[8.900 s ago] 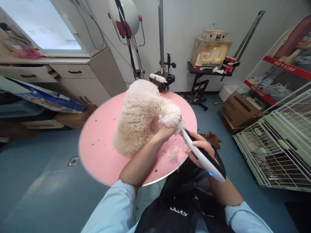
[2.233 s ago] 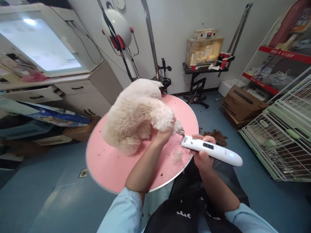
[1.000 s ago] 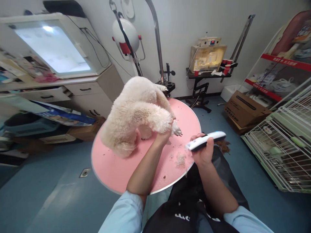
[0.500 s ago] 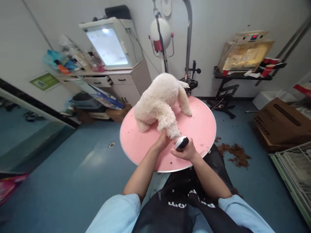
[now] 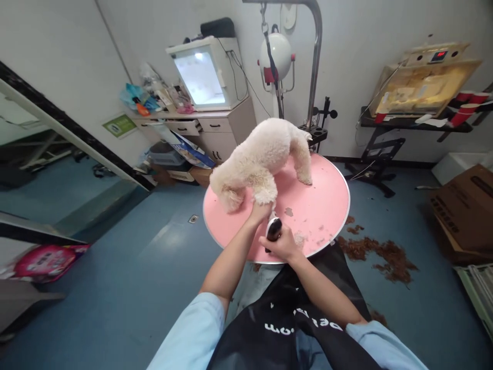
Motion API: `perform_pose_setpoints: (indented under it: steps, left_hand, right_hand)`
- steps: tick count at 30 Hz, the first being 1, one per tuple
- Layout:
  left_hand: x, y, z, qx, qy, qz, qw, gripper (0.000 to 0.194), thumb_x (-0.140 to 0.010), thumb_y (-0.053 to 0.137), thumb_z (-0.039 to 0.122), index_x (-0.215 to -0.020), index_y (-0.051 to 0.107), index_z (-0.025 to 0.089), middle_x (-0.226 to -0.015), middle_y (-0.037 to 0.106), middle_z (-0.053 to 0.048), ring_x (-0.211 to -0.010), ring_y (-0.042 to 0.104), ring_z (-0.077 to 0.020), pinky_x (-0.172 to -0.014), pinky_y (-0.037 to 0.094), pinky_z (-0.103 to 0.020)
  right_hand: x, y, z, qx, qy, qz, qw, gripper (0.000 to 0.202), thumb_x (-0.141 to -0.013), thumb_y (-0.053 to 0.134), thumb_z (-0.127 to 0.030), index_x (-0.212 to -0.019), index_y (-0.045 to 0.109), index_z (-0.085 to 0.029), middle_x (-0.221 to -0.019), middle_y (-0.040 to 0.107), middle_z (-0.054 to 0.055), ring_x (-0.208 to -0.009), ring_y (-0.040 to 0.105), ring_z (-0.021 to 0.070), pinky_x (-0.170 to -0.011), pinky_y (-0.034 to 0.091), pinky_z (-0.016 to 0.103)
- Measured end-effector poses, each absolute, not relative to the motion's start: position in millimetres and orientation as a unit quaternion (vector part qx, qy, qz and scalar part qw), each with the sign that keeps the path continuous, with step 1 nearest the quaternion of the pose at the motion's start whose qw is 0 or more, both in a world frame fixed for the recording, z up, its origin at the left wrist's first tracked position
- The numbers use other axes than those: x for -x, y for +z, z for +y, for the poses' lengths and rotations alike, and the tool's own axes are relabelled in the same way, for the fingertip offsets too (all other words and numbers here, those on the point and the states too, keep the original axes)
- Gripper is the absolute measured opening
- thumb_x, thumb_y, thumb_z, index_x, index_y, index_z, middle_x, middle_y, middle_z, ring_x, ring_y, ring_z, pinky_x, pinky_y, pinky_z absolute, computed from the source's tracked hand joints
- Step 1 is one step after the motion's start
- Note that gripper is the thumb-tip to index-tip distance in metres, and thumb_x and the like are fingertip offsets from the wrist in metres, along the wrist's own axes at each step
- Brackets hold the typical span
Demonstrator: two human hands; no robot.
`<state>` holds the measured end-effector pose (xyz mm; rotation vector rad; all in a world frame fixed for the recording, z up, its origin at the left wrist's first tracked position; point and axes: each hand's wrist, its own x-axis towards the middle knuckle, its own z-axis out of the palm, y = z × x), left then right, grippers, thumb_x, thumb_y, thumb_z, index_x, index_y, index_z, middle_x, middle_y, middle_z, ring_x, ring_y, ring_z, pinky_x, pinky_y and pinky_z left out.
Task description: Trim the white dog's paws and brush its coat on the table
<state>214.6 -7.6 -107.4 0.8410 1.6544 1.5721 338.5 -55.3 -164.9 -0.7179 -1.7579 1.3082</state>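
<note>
Clippers [image 5: 274,229] tight in the right grip [image 5: 284,243], over six o'clock of the pink worktop [image 5: 327,195]. White dog [image 5: 267,146] near eleven o'clock on it, with one fluffy leg [image 5: 265,190] snug in the left grip [image 5: 262,211].

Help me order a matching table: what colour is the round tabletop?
The round tabletop is pink, seen best in the head view.

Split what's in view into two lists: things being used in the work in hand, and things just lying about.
In use:
- dog, on the round pink table
- clippers, gripped by the right hand
- left hand, holding the dog's leg

Apparently just lying about:
- brown clumps on the floor
- cardboard box
- red cups
- pink bag
</note>
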Motion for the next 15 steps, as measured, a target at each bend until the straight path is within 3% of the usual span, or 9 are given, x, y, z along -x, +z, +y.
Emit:
perform_pose_setpoints:
  steps: [2, 4, 7, 9, 11, 15]
  left_hand:
    - [-210.1, -114.9, -5.9, -0.327, 0.580, 0.653, 0.361, 0.035, -0.083, 0.067, 0.027, -0.059, 0.043, 0.021, -0.045, 0.040, 0.004, -0.037, 0.034, -0.0094, -0.047, 0.030, -0.027]
    - [-208.8, -121.4, -5.4, -0.335, 0.560, 0.653, 0.385, 0.037, -0.086, 0.065, 0.034, -0.060, 0.043, 0.022, -0.042, 0.038, 0.005, -0.032, 0.032, -0.0089, -0.043, 0.027, -0.026]
    - [-212.0, -126.6, -3.1, -0.374, 0.522, 0.637, 0.426, 0.048, -0.087, 0.062, 0.052, -0.055, 0.043, 0.022, -0.038, 0.037, 0.004, -0.029, 0.033, -0.0095, -0.038, 0.024, -0.025]
    - [-216.6, -126.3, 1.6, -0.421, 0.503, 0.608, 0.448, 0.061, -0.086, 0.054, 0.069, -0.049, 0.043, 0.022, -0.036, 0.038, 0.001, -0.029, 0.035, -0.0105, -0.038, 0.025, -0.026]
    - [-222.3, -123.3, 9.6, -0.454, 0.493, 0.579, 0.463, 0.069, -0.083, 0.048, 0.080, -0.045, 0.045, 0.022, -0.036, 0.042, -0.003, -0.030, 0.039, -0.0119, -0.038, 0.028, -0.028]
    - [-234.6, -115.8, 28.2, -0.400, 0.475, 0.602, 0.503, 0.066, -0.087, 0.045, 0.074, -0.045, 0.044, 0.023, -0.036, 0.045, -0.005, -0.030, 0.042, -0.0150, -0.038, 0.032, -0.030]
  right_hand:
    - [-347.5, -182.8, -57.7, 0.272, 0.644, -0.598, 0.392, 0.024, -0.070, 0.073, -0.042, -0.070, 0.062, -0.021, -0.068, 0.066, 0.002, -0.060, 0.059, 0.0164, -0.055, 0.049, 0.029]
    - [-374.5, -197.2, -42.7, 0.281, 0.689, -0.511, 0.432, 0.028, -0.070, 0.074, -0.046, -0.071, 0.065, -0.019, -0.078, 0.072, 0.006, -0.063, 0.063, 0.0175, -0.056, 0.051, 0.030]
    - [-436.5, -203.2, 8.8, 0.392, 0.524, -0.404, 0.640, 0.030, -0.069, 0.077, -0.045, -0.067, 0.064, -0.019, -0.086, 0.074, 0.006, -0.072, 0.065, 0.0165, -0.062, 0.052, 0.028]
    - [-472.7, -195.8, 41.2, 0.444, 0.421, -0.341, 0.714, 0.028, -0.074, 0.075, -0.045, -0.077, 0.067, -0.019, -0.085, 0.072, 0.004, -0.065, 0.060, 0.0120, -0.055, 0.046, 0.024]
    - [-489.4, -182.8, 54.3, 0.409, 0.449, -0.321, 0.727, 0.037, -0.072, 0.079, -0.050, -0.092, 0.066, -0.022, -0.088, 0.073, 0.002, -0.053, 0.055, 0.0089, -0.045, 0.040, 0.022]
    - [-456.0, -161.8, 28.6, 0.304, 0.618, -0.379, 0.618, 0.053, -0.066, 0.086, -0.054, -0.101, 0.058, -0.026, -0.103, 0.077, 0.004, -0.052, 0.061, 0.0109, -0.049, 0.049, 0.025]
